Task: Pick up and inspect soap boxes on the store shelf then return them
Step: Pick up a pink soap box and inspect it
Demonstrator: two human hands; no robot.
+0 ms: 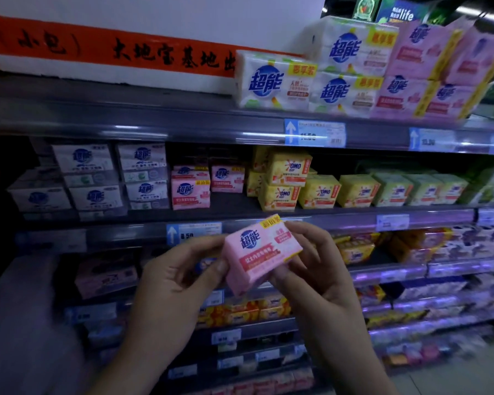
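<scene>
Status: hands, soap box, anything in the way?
Left hand and right hand both pinch the small pink rectangular soap box, tilted, label toward camera. Box off the grey metal shelf, matching pink boxes up-left. Nothing blocking the return.

Soap box [261, 252] being held between left hand [177, 277] and right hand [317, 269], in front of the middle shelf [340, 219]; OMO boxes [285, 178] sitting on that shelf, behind the held box; stacked packs [354, 69] sitting on the top shelf [126, 118] at right, signboard [111, 52] standing to their left; price tag [314, 134] hanging on the shelf edge below them.
</scene>
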